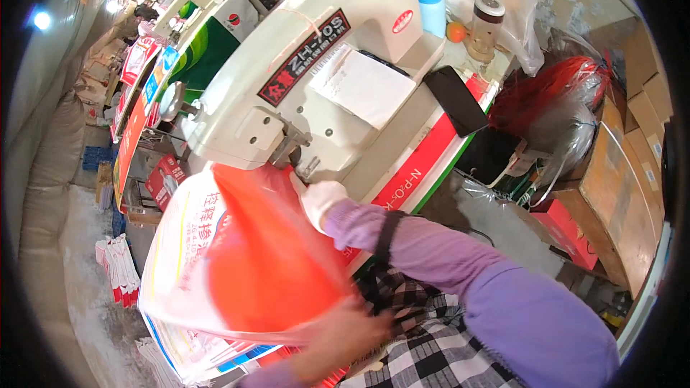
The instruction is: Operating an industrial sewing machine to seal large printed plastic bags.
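A large industrial sewing machine (251, 100) with a cream-coloured body stands in front of me. A red and white printed plastic sack (266, 259) lies with its upper edge at the machine's presser foot (305, 165), and its red part is smeared by motion. My right hand (323, 201), in a white glove, is closed on the sack's edge just beside the presser foot; its fingertips are partly hidden. At the near edge of the sack is my left hand (341, 341), bare and blurred, so its grip does not show. Both arms wear purple sleeves.
A notepad (363, 86) and a black phone (456, 100) lie on the machine's bed. Behind are a blue-capped bottle (430, 11), an orange fruit (456, 31) and a jar (486, 29). Cardboard boxes (611, 194) stand at right, folded sacks (117, 267) on the left floor.
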`<state>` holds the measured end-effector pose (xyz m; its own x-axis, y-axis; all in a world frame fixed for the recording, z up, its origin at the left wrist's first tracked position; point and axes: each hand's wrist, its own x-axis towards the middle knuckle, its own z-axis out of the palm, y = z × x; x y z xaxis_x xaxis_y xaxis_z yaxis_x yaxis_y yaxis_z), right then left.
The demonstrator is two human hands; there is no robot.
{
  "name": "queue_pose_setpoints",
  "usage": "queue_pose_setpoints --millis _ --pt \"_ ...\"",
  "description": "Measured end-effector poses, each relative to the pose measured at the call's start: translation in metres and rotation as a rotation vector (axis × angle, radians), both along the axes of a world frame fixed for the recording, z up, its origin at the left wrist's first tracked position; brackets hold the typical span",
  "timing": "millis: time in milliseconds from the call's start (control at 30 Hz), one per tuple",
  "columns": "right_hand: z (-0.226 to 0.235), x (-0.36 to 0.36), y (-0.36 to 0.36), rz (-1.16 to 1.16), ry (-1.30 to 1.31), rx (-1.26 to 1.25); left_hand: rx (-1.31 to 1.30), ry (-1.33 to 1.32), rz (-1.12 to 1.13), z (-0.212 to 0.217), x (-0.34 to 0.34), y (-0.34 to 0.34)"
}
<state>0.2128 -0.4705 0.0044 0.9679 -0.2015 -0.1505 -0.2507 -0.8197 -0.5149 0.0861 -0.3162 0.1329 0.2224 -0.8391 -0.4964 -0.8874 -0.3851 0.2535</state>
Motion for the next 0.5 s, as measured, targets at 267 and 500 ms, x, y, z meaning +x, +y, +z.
queue_pose_setpoints --millis 267,500 --pt "0.012 -0.075 0.016 -0.183 0.116 0.516 -0.168 0.065 -0.276 0.057 0.111 -0.014" --pt "0.005 -0.16 0.03 -0.007 -0.169 0.953 0.068 0.11 -0.053 0.005 0.003 0.041"
